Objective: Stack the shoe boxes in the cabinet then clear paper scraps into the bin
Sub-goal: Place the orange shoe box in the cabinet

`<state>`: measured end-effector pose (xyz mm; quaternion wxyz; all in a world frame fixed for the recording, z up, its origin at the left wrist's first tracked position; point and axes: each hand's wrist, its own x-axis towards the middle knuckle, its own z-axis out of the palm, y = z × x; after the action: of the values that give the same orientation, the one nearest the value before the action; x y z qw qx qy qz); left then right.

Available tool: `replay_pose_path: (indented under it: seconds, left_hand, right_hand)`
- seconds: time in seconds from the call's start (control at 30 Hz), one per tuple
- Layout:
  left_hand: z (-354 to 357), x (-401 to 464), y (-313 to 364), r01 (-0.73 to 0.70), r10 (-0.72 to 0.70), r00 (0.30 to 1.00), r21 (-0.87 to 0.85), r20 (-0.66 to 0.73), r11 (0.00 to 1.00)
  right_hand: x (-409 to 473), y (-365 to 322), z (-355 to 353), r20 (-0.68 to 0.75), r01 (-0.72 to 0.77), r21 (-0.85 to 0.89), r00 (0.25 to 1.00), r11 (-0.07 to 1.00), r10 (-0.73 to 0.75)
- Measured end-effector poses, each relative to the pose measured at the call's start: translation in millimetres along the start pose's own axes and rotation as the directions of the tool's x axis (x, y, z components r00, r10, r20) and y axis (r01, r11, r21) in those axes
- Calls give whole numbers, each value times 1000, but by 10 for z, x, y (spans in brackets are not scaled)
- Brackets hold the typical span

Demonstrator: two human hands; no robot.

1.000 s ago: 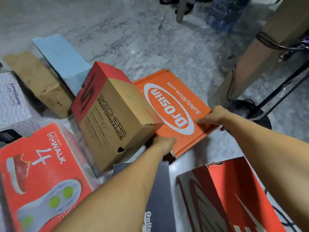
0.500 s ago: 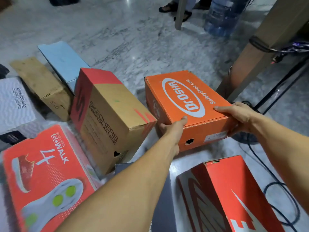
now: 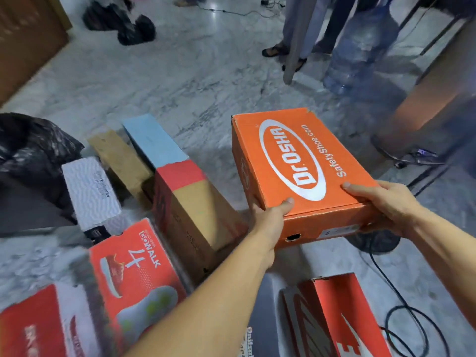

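An orange Dr.Osha shoe box [image 3: 296, 161] is held above the marble floor, lid up. My left hand [image 3: 270, 217] grips its near left corner, thumb on the lid. My right hand [image 3: 383, 204] holds its near right corner. On the floor to the left lie several more shoe boxes: a brown and red Skechers box [image 3: 195, 210], a red GoWalk box [image 3: 136, 269], a white box [image 3: 90, 191], a tan box [image 3: 118, 158] and a light blue box [image 3: 152, 140]. A red box [image 3: 342, 315] and a dark box [image 3: 262, 320] lie near my arms.
Black plastic bags sit at the left [image 3: 31, 150] and far back [image 3: 121, 21]. A person's sandalled feet [image 3: 275, 50] and a large water bottle [image 3: 360, 45] stand at the back right. A wooden leg [image 3: 422, 99] and black cables [image 3: 391, 300] are on the right.
Both hands have lifted the orange box off the floor and turned it level. The view has tilted up, showing more of the room.
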<state>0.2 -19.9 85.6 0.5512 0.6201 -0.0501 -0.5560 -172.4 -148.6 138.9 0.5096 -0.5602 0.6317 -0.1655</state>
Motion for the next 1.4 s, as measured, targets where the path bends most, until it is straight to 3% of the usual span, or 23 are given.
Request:
replay_pose_path:
  seconds: [0.27, 0.43, 0.63, 0.8, 0.9, 1.03, 1.23, 1.4]
  left_hand:
    - [-893, -800, 792, 11, -15, 996, -48, -92, 999]
    - [-1633, -1277, 1266, -47, 44, 989, -13, -141, 999]
    - [-2496, -1827, 1603, 11, -22, 988, -74, -153, 997]
    - [-3140, -2182, 1748, 11, -24, 983, -73, -180, 997]
    - [-3457, -2478, 1728, 4, -24, 974, -90, -224, 996]
    - [-3839, -2936, 1554, -28, -7, 925, -88, -379, 996]
    - [-4183, -3677, 1446, 21, -48, 860, -58, -509, 998]
    - [-4443, -4174, 1498, 36, -89, 827, -106, -555, 994]
  right_hand:
    - [-459, -1052, 386, 233, -8, -221, 971, 975, 61]
    - [-886, -1775, 807, 532, 75, -349, 837, 934, 131]
    - [-1293, -2330, 1393, 510, 100, -233, 860, 967, 35]
    - [-1656, -2514, 1904, 646, 241, -200, 761, 950, -57]
    - [-1901, -2531, 2259, 673, 245, -188, 738, 951, -57]
    - [-2341, -2467, 2643, 711, 247, -256, 703, 935, 9]
    - [-2937, -2270, 2780, 777, 222, -322, 617, 920, 123]
    - [-3349, -2430, 2917, 810, 262, -289, 580, 921, 89]
